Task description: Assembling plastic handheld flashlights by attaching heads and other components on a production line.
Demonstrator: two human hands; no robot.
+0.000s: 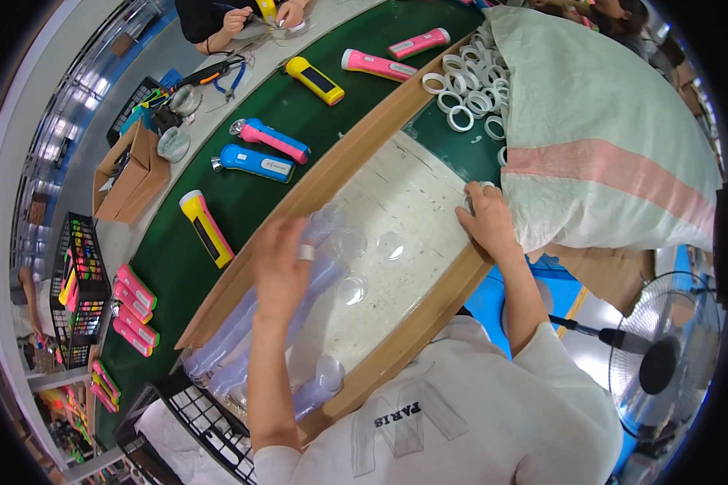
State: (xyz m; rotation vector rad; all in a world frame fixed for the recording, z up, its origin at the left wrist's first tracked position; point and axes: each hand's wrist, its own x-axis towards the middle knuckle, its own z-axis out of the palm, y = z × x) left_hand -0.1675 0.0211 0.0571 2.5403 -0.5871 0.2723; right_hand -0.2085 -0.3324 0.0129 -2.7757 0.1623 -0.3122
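Note:
My left hand (280, 263) is smeared by motion above the wooden-edged work surface. A small white ring (306, 252) shows at its fingers and appears to be held there. Under and beside this hand lie long stacks of clear round discs (236, 327), in bluish film, with several loose clear discs (351, 289) to their right. At the right end of the surface, my right hand (489, 217) has its fingers bent around a white ring (485, 185), partly hidden by the fingertips. Just beyond it is a heap of white plastic rings (479, 101).
A large pale woven sack (598, 121) bulges at the right, above a standing fan (659, 368). Beyond the wooden rail (364, 137), a green belt (218, 129) carries pink, blue and yellow flashlights (255, 162). A black crate (206, 428) stands at lower left. Another person's hands (263, 16) work across the belt.

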